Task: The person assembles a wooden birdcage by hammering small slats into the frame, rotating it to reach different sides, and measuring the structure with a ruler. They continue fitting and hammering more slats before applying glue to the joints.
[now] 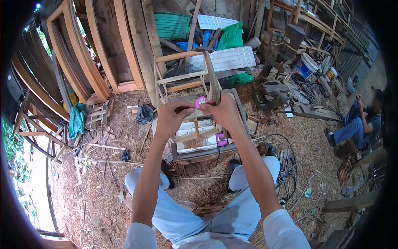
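Observation:
Between my hands, over the low work table (pixel 195 157), is a small round pink thing (pixel 201 101) with pale print on its face. My right hand (pixel 224 112) grips it, the thumb against its lower edge. My left hand (pixel 171 119) is closed at its left side, thumb and forefinger pinched together; I cannot tell what is in that pinch. A wooden chair frame (pixel 182 79) stands just beyond, its darker upright (pixel 212 79) rising beside my right fingers. Below my hands, a second pink object (pixel 221 140) lies on the table near a pale wooden strip (pixel 191 135).
Wood shavings and offcuts cover the floor (pixel 103 166). Curved wooden frames (pixel 76 54) lean at the left. A black cable (pixel 286 166) coils by my right knee. A machine (pixel 273 97) stands at the back right, and a seated person (pixel 358 124) is at the far right.

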The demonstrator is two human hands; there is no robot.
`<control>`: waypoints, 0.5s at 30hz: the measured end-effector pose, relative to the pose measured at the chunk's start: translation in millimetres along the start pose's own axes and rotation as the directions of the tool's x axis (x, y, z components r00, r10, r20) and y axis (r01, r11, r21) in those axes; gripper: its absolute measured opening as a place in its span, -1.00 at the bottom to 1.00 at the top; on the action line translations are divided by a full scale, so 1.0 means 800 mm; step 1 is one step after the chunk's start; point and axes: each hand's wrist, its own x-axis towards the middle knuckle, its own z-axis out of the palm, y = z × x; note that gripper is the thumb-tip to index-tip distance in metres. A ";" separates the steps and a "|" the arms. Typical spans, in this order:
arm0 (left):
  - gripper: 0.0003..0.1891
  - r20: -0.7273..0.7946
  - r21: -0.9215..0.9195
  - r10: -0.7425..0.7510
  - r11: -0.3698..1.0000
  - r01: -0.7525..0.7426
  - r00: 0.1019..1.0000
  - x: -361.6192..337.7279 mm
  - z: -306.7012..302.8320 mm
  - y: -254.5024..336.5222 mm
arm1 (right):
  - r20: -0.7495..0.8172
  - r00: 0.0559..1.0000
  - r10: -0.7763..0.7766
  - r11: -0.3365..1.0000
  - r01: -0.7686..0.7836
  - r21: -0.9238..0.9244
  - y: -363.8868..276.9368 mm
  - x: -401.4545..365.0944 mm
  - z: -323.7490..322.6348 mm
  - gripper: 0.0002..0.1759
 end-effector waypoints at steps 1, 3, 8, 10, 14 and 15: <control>-0.86 0.003 0.021 0.001 1.000 -0.001 1.000 0.000 0.000 0.000 | 0.001 1.000 0.002 1.000 -0.002 0.015 0.001 0.001 0.000 -0.61; -0.86 -0.005 0.030 0.005 1.000 -0.005 1.000 0.000 0.001 0.001 | 0.001 1.000 0.000 1.000 0.000 0.002 -0.001 0.001 -0.001 -0.61; -0.86 -0.033 0.042 -0.002 0.999 0.004 0.999 -0.002 0.003 0.005 | 0.007 1.000 -0.027 0.999 0.027 -0.023 0.003 0.004 0.000 -0.61; -0.86 -0.046 0.012 -0.001 1.000 0.002 0.999 -0.002 0.004 0.004 | 0.017 1.000 0.009 1.000 -0.009 0.013 -0.005 0.000 -0.001 -0.61; -0.86 -0.054 0.060 -0.016 0.998 0.019 0.998 -0.002 0.005 0.006 | 0.021 1.000 0.004 0.999 -0.005 0.032 -0.003 0.001 -0.002 -0.60; -0.86 -0.052 0.061 0.009 0.998 -0.005 0.999 -0.002 0.006 0.004 | 0.010 1.000 0.008 0.999 -0.008 0.032 -0.004 0.001 -0.002 -0.61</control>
